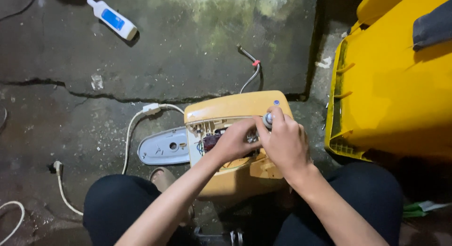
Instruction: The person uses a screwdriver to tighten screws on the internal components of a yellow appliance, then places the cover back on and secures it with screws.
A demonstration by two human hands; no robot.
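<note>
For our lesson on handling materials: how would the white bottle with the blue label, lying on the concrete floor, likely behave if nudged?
The white bottle lies on its side, so it would probably roll or skid rather than tip. It looks like plastic, so likely light and not fragile. The cracked, rough concrete floor may stop it soon.

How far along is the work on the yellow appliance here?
Done: grey cover lies off beside the yellow appliance, wiring exposed. In hand: left hand reaches into the opening, right hand grips a small silver part. Left: cover not yet refitted.
</note>
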